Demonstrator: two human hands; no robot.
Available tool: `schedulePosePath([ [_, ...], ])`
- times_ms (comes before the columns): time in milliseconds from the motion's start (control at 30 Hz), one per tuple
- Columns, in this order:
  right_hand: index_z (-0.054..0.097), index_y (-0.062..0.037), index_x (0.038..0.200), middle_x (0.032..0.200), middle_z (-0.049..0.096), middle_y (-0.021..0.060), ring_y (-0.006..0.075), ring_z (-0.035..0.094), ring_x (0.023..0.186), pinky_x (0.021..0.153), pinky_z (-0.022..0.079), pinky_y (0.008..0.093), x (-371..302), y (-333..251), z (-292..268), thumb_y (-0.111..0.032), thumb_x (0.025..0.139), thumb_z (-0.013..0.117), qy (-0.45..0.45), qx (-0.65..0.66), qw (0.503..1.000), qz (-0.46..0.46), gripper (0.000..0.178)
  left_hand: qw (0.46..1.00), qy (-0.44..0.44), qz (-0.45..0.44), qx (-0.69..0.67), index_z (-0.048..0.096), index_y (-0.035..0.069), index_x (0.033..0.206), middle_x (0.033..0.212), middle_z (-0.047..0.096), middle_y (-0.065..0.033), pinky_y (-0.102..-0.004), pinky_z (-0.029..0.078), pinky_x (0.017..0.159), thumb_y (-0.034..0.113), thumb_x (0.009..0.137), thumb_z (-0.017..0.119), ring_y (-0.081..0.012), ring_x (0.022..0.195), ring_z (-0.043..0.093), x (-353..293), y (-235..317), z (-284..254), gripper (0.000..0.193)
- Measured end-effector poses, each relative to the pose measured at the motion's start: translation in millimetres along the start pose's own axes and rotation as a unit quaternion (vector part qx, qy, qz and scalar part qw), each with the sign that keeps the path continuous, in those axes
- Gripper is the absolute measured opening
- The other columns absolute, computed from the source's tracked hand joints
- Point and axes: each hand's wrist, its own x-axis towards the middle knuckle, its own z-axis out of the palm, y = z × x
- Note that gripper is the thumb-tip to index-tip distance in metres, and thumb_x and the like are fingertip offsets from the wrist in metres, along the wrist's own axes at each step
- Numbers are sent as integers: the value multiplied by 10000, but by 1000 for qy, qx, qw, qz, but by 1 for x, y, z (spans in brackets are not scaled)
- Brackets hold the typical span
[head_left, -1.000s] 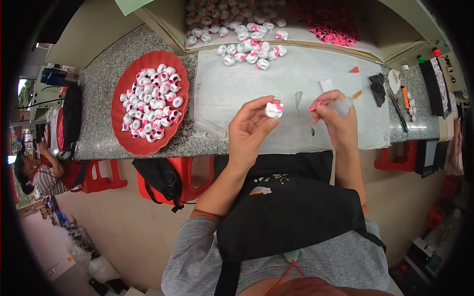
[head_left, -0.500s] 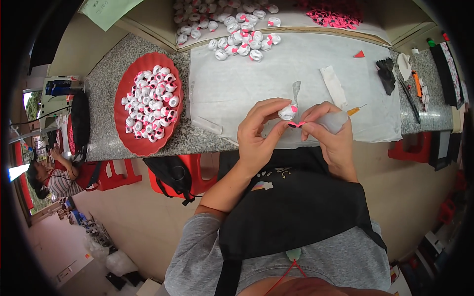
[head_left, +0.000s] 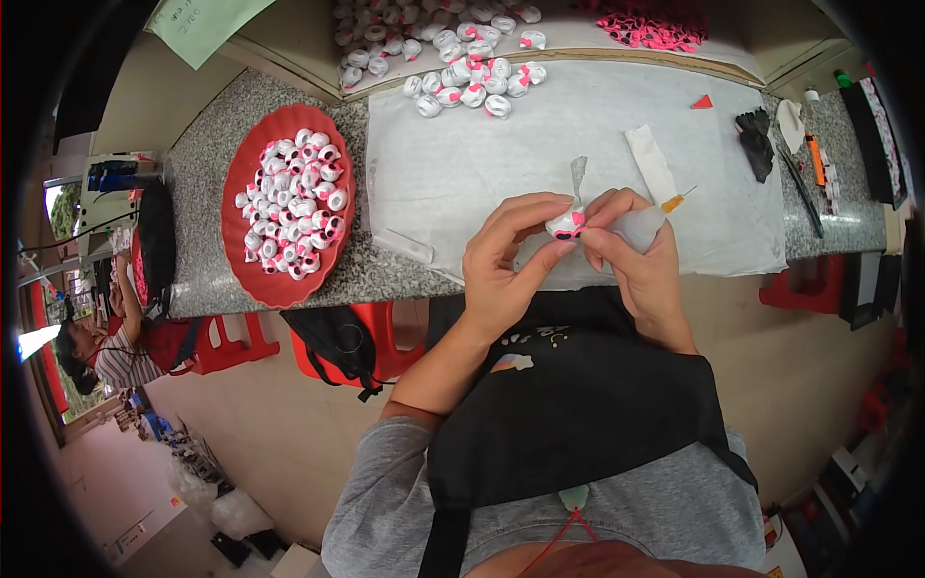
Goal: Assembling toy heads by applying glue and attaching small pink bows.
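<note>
Between the fingers and thumb of my left hand [head_left: 503, 258] is a small white rounded piece [head_left: 560, 224] with pink on it. My right hand [head_left: 644, 275] is closed, its thumb and fingertip pressing a small pink-and-black piece [head_left: 568, 235] against the white piece's near side. Tucked in that same hand is a translucent squeeze bottle [head_left: 639, 229] with an orange needle tip pointing up and right. Fingertips cover part of both small pieces. Both hands are above the near edge of a white sheet [head_left: 482, 144].
At left, a red scalloped tray [head_left: 234, 193] holds many similar white-and-pink pieces. More white pieces [head_left: 472, 77] and a pink-and-black pile [head_left: 655, 27] lie at the back. A paper strip [head_left: 651, 164], black cloth [head_left: 754, 143] and tweezers-like dark tool [head_left: 802, 197] lie right. Another person [head_left: 125, 356] sits far left.
The pink-and-black piece, held just below the white piece before, is now against it. My right hand has shifted slightly up and left, with the bottle tilting more upright.
</note>
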Motion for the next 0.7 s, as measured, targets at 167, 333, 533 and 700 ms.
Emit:
schedulePosePath([
  [167,489,-32,732,697,482,10,55,419,569,507,329,179,-2,1,1,9,678,582,3,-53,998,-19,115,971,3,-82,-224,485,-35,970,1000,484,-126,-269,383,806,-63,699,530,-177,924,480,3,3,-2,277],
  [333,515,-16,898,732,503,7,53,452,656,575,357,173,-5,-11,4,15,656,606,-48,-112,992,-39,260,969,-21,-80,-235,487,-45,963,1011,482,-145,-276,387,811,-66,716,507,-184,948,471,3,3,-5,249],
  [533,529,0,920,776,541,36,65,478,672,564,376,182,-4,-5,1,19,659,606,-45,-116,992,-21,273,963,-37,-105,-243,491,-45,959,1004,491,-144,-281,401,808,-68,726,494,-191,945,479,0,5,-6,234],
  [700,528,22,858,711,544,70,68,443,530,463,346,179,-4,-3,3,-2,652,615,-21,-144,988,-59,225,965,-46,-119,-228,495,-45,954,995,498,-139,-281,402,807,-58,728,500,-194,939,484,0,6,-5,226],
])
